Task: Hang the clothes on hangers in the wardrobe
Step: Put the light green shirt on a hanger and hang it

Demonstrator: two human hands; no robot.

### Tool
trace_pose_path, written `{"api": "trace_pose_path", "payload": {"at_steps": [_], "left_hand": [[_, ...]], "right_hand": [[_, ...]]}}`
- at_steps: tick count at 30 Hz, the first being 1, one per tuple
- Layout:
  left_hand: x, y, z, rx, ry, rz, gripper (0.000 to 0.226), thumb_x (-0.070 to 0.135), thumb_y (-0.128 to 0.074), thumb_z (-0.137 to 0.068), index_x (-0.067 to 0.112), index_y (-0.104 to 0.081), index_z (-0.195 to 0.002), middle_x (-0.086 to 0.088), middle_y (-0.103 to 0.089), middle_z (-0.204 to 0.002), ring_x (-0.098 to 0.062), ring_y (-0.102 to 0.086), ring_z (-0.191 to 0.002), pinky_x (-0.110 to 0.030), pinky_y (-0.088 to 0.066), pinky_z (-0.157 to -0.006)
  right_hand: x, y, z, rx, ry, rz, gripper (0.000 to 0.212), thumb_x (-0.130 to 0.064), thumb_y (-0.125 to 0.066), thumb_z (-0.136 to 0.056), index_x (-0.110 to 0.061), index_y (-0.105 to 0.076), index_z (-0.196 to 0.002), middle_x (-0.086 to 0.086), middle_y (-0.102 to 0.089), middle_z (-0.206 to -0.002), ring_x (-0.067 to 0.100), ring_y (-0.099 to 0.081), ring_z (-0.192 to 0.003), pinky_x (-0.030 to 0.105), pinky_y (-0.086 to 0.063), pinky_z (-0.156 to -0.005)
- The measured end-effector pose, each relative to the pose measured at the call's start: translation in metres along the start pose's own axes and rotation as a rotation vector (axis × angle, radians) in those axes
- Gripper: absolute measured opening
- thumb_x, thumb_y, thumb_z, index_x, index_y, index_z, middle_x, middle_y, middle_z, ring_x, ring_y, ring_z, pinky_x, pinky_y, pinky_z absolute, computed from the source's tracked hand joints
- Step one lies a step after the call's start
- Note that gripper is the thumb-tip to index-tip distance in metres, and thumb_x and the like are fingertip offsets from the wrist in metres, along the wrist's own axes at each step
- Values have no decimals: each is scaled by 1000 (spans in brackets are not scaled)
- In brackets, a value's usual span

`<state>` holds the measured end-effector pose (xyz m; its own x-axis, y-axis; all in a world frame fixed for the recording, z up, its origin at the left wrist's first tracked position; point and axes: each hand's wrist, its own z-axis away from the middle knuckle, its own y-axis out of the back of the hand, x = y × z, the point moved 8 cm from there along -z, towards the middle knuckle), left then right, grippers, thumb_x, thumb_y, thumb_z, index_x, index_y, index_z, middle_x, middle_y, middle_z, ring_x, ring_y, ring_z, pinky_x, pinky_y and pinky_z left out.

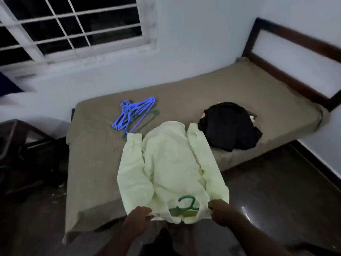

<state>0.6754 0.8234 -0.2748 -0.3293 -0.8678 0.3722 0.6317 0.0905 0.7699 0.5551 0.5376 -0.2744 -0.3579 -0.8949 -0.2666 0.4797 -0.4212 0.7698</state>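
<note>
Shirt: pale green shirt [171, 163], flat on the bed [239, 89] with both sleeves laid along its body. The collar end is at the near edge and the hem points toward the bed's middle.
Hanger in use: green hanger [186, 204] at the collar. Its hook stands out of the neck opening, and its arms are mostly hidden under the cloth.
Left hand: left hand [139, 216] at the shirt's left shoulder, fingers [147, 212] curled and pinching the cloth edge.
Right hand: right hand [220, 210] at the opposite shoulder, fingers [212, 204] likewise pinching the cloth.
Step in hand (judged): settling the shoulders over the hanger before lifting.
Doing it well: draw both shoulder seams outward evenly until each sits over an arm tip. Keep the hook centred in the neck. Then lift by the hook, so the sleeves drop free rather than drag.
Risk: an uneven pull may slide one shoulder off.
Spare hangers: blue hangers [134, 112] in a heap toward the far edge, beyond the left sleeve.
Remaining clothes: dark pile [230, 126], just beside the right sleeve, on the headboard [295, 61] side.
Wardrobe: not in view.
</note>
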Motion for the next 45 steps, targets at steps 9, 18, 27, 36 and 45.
{"api": "trace_pose_path", "payload": {"at_steps": [9,18,27,36,45], "left_hand": [[18,29,20,22,-35,-46,27,31,-53,-98,16,-67,-116,-5,-65,-121,-21,-57,-115,-28,-39,-88],[89,34,22,-351,-313,-389,43,28,-52,-99,7,-48,-136,-11,-49,-141,-27,-46,-129,-27,-36,-97],[226,-2,74,-446,-855,-711,13,14,-55,-87,8,-64,-93,-12,-68,-105,-29,-61,-98,-28,-40,-73],[288,-147,248,-589,-1315,-976,28,22,-56,-91,5,-66,-110,-15,-66,-117,-32,-59,-109,-30,-43,-83],[270,-314,492,-838,-1619,-1147,16,17,-59,-87,6,-68,-95,-10,-71,-99,-27,-65,-95,-28,-43,-74]], "right_hand": [[-11,26,22,174,5,-102,42,-29,-50,-99,-4,-59,-132,17,-57,-136,33,-56,-125,30,-44,-102],[17,-10,126,249,-387,-375,35,-33,-57,-98,-20,-62,-130,5,-61,-134,25,-55,-122,25,-40,-93],[-8,-132,301,468,-815,-780,12,-24,-66,-92,-14,-73,-91,5,-70,-88,17,-63,-88,26,-36,-67],[-70,-304,494,693,-1307,-1009,20,-21,-70,-89,-3,-73,-98,17,-72,-103,33,-65,-100,27,-30,-67],[-189,-488,699,788,-1721,-1137,15,-28,-64,-89,-18,-71,-97,8,-71,-107,30,-64,-104,31,-45,-76]]}}
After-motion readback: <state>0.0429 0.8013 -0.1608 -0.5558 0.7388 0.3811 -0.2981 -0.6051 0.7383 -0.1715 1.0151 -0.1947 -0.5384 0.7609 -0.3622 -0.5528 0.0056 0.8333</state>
